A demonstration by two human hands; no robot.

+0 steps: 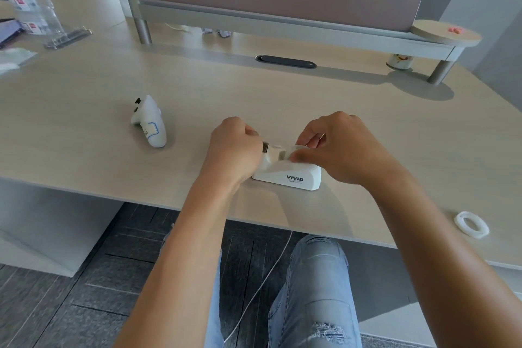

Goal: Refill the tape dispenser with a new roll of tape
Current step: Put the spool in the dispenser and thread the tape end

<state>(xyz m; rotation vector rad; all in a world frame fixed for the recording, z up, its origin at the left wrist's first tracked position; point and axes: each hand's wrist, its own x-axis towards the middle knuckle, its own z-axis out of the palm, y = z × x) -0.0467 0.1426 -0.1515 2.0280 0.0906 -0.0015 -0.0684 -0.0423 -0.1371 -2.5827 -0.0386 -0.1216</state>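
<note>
One white tape dispenser [288,172], near centre. One empty tape ring [471,224], near right edge. One white controller [149,121], left. One clear stand [42,14], far left. Two hands: left hand [234,147], right hand [339,147].

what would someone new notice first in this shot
Both hands meet at mid-desk over a white tape dispenser marked VIVID: the left hand at its cutter end, the right hand on its top. A white game controller lies left of them; a tape ring lies near the desk's front right edge.
</note>
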